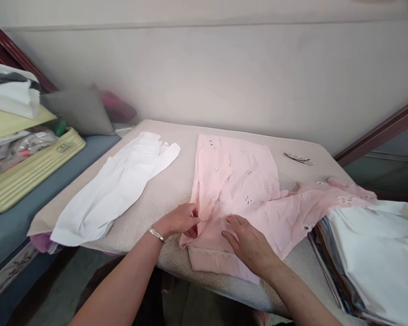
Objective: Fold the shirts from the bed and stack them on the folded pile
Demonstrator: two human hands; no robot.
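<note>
A pink garment [245, 190] with small eyelet flowers lies spread on the beige padded table [177, 136], one part trailing to the right. My left hand [178, 220], with a silver bracelet on the wrist, pinches a fold of the pink fabric near its lower left edge. My right hand [250, 244] lies flat, fingers apart, on the pink cloth just right of that fold. A white garment [115, 190] rests flat on the table's left half, apart from both hands.
A stack of folded cloth with white fabric on top [377, 258] sits at the table's right end. A small metal clip [298, 158] lies at the far right. A yellow-green suitcase [30, 167] and piled items stand left, with a grey cushion [78, 111] by the wall.
</note>
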